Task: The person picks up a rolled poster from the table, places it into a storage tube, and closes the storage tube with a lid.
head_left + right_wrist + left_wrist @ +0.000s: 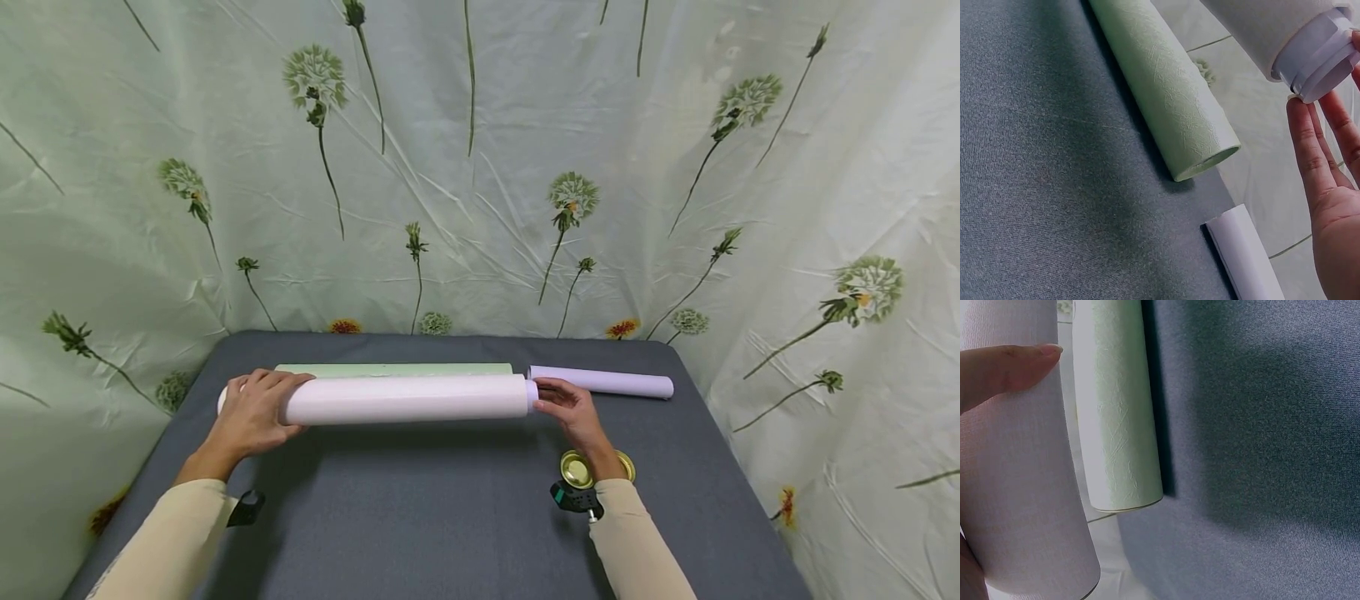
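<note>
My left hand (255, 412) grips a wide pinkish-white roll (412, 398), probably wallpaper, near its left end. The roll is held level above the table; in the left wrist view my thumb (1022, 365) lies across it. From its right end pokes a thinner lilac paper roll (1319, 62), which sits inside it. The fingers of my right hand (573, 417) pinch the rim of that lilac roll. In the right wrist view one fingertip (1297, 106) touches its lower edge. How far the lilac roll runs inside is hidden.
Behind the held roll a textured pale green roll (390, 368) lies on the grey cloth-covered table (420, 517). Another lilac roll (607, 382) lies at the back right. Gold-coloured round pieces (576, 469) are under my right wrist. A flower-print curtain (480, 192) hangs behind the table.
</note>
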Demonstrator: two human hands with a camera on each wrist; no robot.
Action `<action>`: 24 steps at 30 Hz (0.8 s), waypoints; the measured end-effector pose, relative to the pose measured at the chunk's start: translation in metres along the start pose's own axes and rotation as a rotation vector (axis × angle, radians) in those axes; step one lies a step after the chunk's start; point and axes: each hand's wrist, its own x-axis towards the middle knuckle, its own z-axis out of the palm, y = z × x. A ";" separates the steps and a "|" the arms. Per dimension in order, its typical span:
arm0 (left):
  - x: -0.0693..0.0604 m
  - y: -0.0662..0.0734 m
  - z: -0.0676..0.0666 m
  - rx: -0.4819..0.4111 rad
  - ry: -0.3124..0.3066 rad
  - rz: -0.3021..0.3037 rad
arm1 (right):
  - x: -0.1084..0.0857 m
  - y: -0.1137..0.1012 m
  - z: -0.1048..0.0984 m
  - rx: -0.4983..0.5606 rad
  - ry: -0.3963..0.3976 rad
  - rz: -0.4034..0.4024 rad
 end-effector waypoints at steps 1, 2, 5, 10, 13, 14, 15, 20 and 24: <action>0.000 0.000 0.000 -0.002 0.000 0.001 | 0.000 0.000 0.001 -0.006 0.003 0.002; 0.000 0.000 0.000 -0.002 0.005 0.004 | 0.000 0.000 0.001 -0.011 0.006 0.007; 0.000 0.000 0.001 -0.007 0.020 0.014 | 0.000 -0.001 0.003 -0.030 0.009 0.022; 0.000 -0.001 0.002 -0.011 0.027 0.020 | 0.002 0.001 0.005 -0.056 0.010 0.031; -0.001 -0.001 0.002 -0.004 0.022 0.019 | 0.002 0.001 0.007 -0.062 0.005 0.036; 0.000 -0.001 0.002 -0.002 0.022 0.020 | 0.002 0.002 0.007 -0.063 0.005 0.037; 0.000 -0.001 0.002 -0.001 0.022 0.021 | 0.002 0.002 0.007 -0.063 0.004 0.038; 0.000 -0.001 0.002 0.002 0.030 0.024 | 0.003 0.001 0.009 -0.072 -0.001 0.030; 0.000 0.000 0.003 0.002 0.019 0.012 | 0.003 0.000 0.009 -0.075 -0.019 0.022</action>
